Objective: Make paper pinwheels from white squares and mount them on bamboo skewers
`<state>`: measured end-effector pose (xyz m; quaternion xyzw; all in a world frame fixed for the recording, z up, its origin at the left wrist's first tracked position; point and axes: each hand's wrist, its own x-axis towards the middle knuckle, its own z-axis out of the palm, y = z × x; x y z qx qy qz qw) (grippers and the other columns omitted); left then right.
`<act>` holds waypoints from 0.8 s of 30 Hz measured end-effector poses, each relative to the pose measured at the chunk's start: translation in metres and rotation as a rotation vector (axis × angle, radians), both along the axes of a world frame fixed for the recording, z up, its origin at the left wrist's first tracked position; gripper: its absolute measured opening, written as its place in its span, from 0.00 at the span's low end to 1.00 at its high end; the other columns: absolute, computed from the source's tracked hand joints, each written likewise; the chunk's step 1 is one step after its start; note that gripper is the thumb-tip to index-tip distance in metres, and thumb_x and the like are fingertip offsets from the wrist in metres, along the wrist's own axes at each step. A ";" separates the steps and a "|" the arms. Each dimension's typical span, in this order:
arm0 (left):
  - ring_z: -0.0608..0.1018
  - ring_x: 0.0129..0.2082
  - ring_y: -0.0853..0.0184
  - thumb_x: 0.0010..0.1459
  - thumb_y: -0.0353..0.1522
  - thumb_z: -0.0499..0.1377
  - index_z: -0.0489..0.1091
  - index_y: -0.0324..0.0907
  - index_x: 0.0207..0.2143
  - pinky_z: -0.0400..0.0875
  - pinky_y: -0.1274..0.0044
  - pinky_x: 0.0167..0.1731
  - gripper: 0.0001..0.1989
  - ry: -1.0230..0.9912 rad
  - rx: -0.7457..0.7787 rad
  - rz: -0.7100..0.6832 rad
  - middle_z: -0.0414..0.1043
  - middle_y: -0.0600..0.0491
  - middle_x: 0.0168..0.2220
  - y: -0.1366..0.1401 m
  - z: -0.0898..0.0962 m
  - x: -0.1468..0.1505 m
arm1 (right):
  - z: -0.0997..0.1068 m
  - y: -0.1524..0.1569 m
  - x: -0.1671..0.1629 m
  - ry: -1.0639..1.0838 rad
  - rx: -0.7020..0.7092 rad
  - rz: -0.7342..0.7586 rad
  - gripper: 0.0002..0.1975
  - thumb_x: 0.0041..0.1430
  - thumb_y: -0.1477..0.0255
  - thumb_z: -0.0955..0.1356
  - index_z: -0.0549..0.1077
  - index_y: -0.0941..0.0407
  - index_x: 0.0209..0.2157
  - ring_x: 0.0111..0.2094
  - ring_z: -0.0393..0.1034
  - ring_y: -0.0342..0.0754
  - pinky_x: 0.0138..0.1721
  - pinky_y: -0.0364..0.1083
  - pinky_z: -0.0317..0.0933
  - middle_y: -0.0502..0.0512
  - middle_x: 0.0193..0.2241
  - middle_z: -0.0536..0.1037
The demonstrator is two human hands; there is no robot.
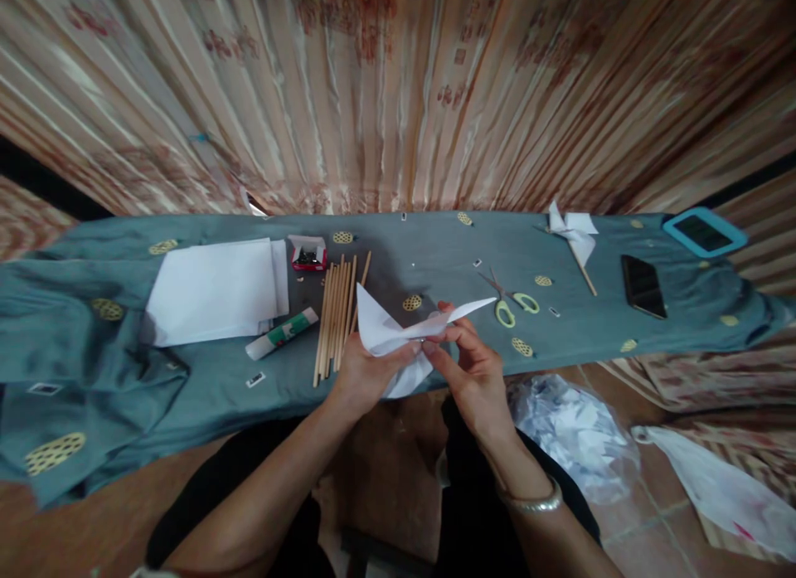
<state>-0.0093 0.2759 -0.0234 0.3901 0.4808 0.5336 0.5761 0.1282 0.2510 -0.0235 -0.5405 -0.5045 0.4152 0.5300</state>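
Observation:
A white paper pinwheel shape (398, 333) is held between both hands above the near edge of the teal cloth (186, 371). My left hand (361, 371) grips it from below on the left. My right hand (469, 371) pinches its centre with thumb and fingers; a metal bangle is on that wrist. One paper point sticks out to the right toward the yellow-green scissors (513, 303). A row of wooden sticks (336, 317) lies just left of my left hand.
On the cloth lie a stack of white paper (215, 289), a glue stick (282, 333), a small red pin box (309, 253), a finished pinwheel on a stick (575, 238), a black phone (643, 285) and a blue-framed device (705, 231). Bags of paper scraps (575, 433) sit on the floor.

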 end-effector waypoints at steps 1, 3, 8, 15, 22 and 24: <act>0.80 0.32 0.63 0.37 0.30 0.70 0.76 0.38 0.30 0.78 0.73 0.36 0.14 -0.021 0.004 0.004 0.80 0.51 0.30 0.000 0.002 0.000 | 0.000 0.000 0.000 -0.012 -0.002 0.000 0.01 0.54 0.69 0.72 0.76 0.51 0.30 0.59 0.61 0.52 0.64 0.56 0.46 0.53 0.53 0.72; 0.81 0.33 0.62 0.37 0.30 0.70 0.76 0.38 0.31 0.78 0.72 0.38 0.15 -0.037 0.002 0.014 0.81 0.51 0.33 -0.001 0.006 -0.001 | -0.002 0.000 0.001 -0.041 -0.005 0.005 0.03 0.54 0.68 0.72 0.76 0.51 0.30 0.59 0.61 0.54 0.64 0.58 0.45 0.53 0.54 0.71; 0.78 0.25 0.65 0.39 0.32 0.68 0.76 0.37 0.26 0.75 0.75 0.29 0.09 0.042 -0.072 -0.066 0.79 0.52 0.25 -0.002 0.007 -0.006 | -0.005 -0.001 0.000 -0.079 -0.028 0.037 0.06 0.57 0.65 0.71 0.78 0.49 0.36 0.64 0.54 0.55 0.66 0.60 0.40 0.52 0.58 0.69; 0.77 0.23 0.67 0.39 0.30 0.67 0.76 0.37 0.24 0.73 0.77 0.26 0.07 0.083 -0.091 -0.069 0.77 0.53 0.23 -0.002 0.001 -0.008 | -0.006 -0.001 -0.004 -0.113 -0.038 0.057 0.09 0.58 0.63 0.69 0.77 0.50 0.39 0.62 0.58 0.55 0.65 0.59 0.45 0.54 0.55 0.72; 0.77 0.23 0.66 0.38 0.32 0.69 0.75 0.37 0.25 0.74 0.76 0.26 0.10 0.078 -0.109 -0.048 0.77 0.53 0.23 -0.003 -0.001 -0.008 | -0.009 0.000 0.002 -0.063 -0.046 0.000 0.09 0.52 0.66 0.73 0.73 0.53 0.35 0.57 0.64 0.55 0.63 0.60 0.50 0.56 0.57 0.70; 0.77 0.24 0.66 0.38 0.32 0.69 0.74 0.37 0.25 0.75 0.76 0.27 0.11 0.069 -0.101 -0.045 0.77 0.52 0.24 -0.004 -0.002 -0.008 | -0.010 0.001 0.003 -0.032 -0.071 -0.041 0.15 0.49 0.66 0.75 0.72 0.53 0.39 0.55 0.67 0.56 0.60 0.60 0.55 0.58 0.58 0.69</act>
